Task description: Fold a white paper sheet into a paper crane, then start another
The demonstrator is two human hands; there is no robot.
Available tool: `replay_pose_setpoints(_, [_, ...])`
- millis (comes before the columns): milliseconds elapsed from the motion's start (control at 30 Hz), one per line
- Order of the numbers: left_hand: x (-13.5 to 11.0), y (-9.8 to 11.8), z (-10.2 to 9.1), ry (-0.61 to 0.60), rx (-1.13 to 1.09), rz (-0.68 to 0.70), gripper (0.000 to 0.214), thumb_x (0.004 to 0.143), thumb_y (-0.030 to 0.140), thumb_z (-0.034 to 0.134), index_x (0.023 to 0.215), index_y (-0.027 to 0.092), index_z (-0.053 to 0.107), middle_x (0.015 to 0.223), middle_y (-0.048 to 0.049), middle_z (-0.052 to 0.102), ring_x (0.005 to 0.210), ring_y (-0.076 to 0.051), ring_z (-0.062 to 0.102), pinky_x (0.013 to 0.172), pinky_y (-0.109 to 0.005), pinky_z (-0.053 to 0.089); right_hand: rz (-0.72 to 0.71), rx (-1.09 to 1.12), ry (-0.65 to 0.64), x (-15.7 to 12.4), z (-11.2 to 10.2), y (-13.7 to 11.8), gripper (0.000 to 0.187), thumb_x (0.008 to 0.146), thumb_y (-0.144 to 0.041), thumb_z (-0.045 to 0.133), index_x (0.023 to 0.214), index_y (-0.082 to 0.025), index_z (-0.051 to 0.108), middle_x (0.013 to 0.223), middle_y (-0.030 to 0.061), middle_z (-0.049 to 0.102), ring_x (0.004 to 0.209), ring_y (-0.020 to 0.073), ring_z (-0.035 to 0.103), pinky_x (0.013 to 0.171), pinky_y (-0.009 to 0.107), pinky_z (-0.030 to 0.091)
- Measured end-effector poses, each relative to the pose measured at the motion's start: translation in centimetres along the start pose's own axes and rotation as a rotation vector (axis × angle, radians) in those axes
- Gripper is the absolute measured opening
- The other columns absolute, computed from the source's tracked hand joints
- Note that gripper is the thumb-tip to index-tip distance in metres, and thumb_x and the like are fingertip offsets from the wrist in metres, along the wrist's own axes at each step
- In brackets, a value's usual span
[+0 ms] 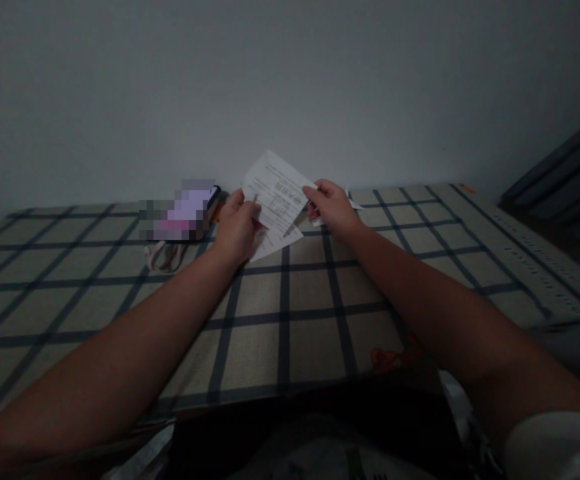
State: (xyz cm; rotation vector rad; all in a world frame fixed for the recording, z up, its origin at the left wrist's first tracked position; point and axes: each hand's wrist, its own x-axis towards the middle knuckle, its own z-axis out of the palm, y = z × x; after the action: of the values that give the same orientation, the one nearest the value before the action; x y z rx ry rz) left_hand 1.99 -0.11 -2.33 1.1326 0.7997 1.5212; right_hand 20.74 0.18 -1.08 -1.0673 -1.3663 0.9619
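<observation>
A white printed sheet of paper point(276, 190) is held up, tilted, above the table between my two hands. My left hand point(239, 223) grips its lower left side, thumb on the printed face. At the sheet's right corner, my right hand point(331, 205) pinches the edge between thumb and fingers. A second piece of printed paper point(277, 244) shows below the sheet, beside my left hand; whether that hand also holds it I cannot tell. White paper point(354, 201) sticks out behind my right hand, partly hidden by it. The print is too small to read.
A phone point(190, 212) with a blurred-out screen stands tilted at the left, a pale strap point(164, 257) lying in front of it. The checked tablecloth point(310, 333) reaches to the pale wall point(290, 87). Dark striped fabric point(565, 193) is at the far right.
</observation>
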Motion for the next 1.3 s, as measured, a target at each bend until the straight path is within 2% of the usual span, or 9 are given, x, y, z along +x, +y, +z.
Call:
replay_pose_setpoints(167, [-0.1, 0.1, 0.0, -0.033, -0.018, -0.013, 0.025, 0.072, 0.020, 0.065, 0.097, 0.025, 0.061, 0.101, -0.0014, 0.073, 0.101, -0.024, 0.070, 0.073, -0.030, 0.060, 0.014, 0.020, -0.177, -0.1, 0.3, 0.1, 0.021, 0.086, -0.032, 0.074, 0.095, -0.019, 0.060, 0.083, 0.0017, 0.070, 0.064, 0.0097, 0.062, 0.051, 0.019, 0.049])
replay_pose_setpoints(300, [-0.2, 0.3, -0.2, -0.069, -0.067, -0.050, 0.027, 0.074, 0.029, 0.067, 0.100, 0.023, 0.062, 0.108, -0.0045, 0.073, 0.103, -0.026, 0.069, 0.067, -0.029, 0.059, 0.046, 0.034, -0.172, -0.2, 0.5, 0.3, 0.011, 0.087, -0.018, 0.068, 0.095, -0.016, 0.062, 0.086, 0.0041, 0.073, 0.062, 0.0104, 0.064, 0.053, 0.021, 0.052])
replay_pose_setpoints(467, [-0.1, 0.3, -0.3, -0.006, -0.061, -0.028, 0.032, 0.077, 0.043, 0.073, 0.098, 0.020, 0.065, 0.104, -0.0071, 0.074, 0.098, -0.025, 0.071, 0.066, -0.029, 0.057, 0.067, 0.065, -0.176, 0.0, 0.2, 0.4, 0.018, 0.083, -0.011, 0.067, 0.098, -0.017, 0.059, 0.085, 0.0026, 0.074, 0.064, 0.0110, 0.065, 0.056, 0.022, 0.054])
replay_pose_setpoints(700, [0.1, -0.2, -0.3, 0.033, 0.013, 0.047, 0.032, 0.074, 0.040, 0.082, 0.092, 0.019, 0.064, 0.088, -0.0034, 0.075, 0.089, -0.020, 0.072, 0.078, -0.031, 0.059, 0.026, 0.085, -0.160, 0.3, 0.0, 0.4, 0.015, 0.085, -0.015, 0.066, 0.094, -0.020, 0.055, 0.081, -0.0010, 0.068, 0.062, 0.0089, 0.060, 0.056, 0.021, 0.050])
replay_pose_setpoints(833, [0.1, -0.2, -0.4, 0.029, -0.006, 0.028, 0.029, 0.078, 0.039, 0.078, 0.095, 0.021, 0.064, 0.092, -0.0036, 0.074, 0.092, -0.022, 0.072, 0.077, -0.032, 0.060, 0.006, 0.075, -0.115, 0.7, -0.3, 1.0, 0.013, 0.086, -0.023, 0.066, 0.091, -0.022, 0.054, 0.079, -0.0021, 0.065, 0.063, 0.0104, 0.059, 0.055, 0.021, 0.048])
replay_pose_setpoints(933, [0.2, 0.0, -0.4, 0.031, -0.033, -0.014, 0.022, 0.080, 0.033, 0.073, 0.097, 0.021, 0.064, 0.096, -0.0044, 0.073, 0.093, -0.022, 0.072, 0.076, -0.032, 0.060, 0.014, 0.107, -0.124, 1.0, -0.5, 1.4, 0.008, 0.086, -0.023, 0.062, 0.093, -0.022, 0.060, 0.080, -0.0011, 0.065, 0.066, 0.0113, 0.060, 0.057, 0.022, 0.048])
replay_pose_setpoints(1067, [0.4, 0.3, -0.4, 0.056, -0.080, -0.085, 0.021, 0.079, 0.026, 0.069, 0.099, 0.021, 0.065, 0.096, -0.0061, 0.072, 0.097, -0.024, 0.071, 0.075, -0.033, 0.061, 0.013, 0.099, -0.151, 0.9, -0.4, 1.4, 0.021, 0.082, -0.013, 0.052, 0.091, -0.020, 0.070, 0.078, 0.0003, 0.066, 0.065, 0.0112, 0.059, 0.060, 0.023, 0.047])
replay_pose_setpoints(1200, [0.6, 0.4, -0.6, 0.044, -0.141, -0.141, 0.032, 0.086, 0.048, 0.063, 0.105, 0.021, 0.063, 0.098, -0.0082, 0.071, 0.102, -0.027, 0.071, 0.076, -0.036, 0.061, -0.006, -0.029, -0.113, 0.4, -0.3, 0.7, 0.030, 0.078, -0.007, 0.045, 0.083, -0.019, 0.072, 0.071, -0.0003, 0.063, 0.056, 0.0102, 0.051, 0.055, 0.024, 0.041])
replay_pose_setpoints(1300, [0.6, 0.4, -0.6, -0.005, -0.131, -0.147, 0.047, 0.084, 0.060, 0.065, 0.113, 0.023, 0.061, 0.103, -0.0092, 0.070, 0.104, -0.028, 0.070, 0.078, -0.037, 0.061, -0.077, -0.148, -0.108, 0.1, -0.5, 0.3, 0.035, 0.078, -0.006, 0.042, 0.086, -0.019, 0.074, 0.068, -0.0006, 0.059, 0.057, 0.0113, 0.049, 0.056, 0.025, 0.039])
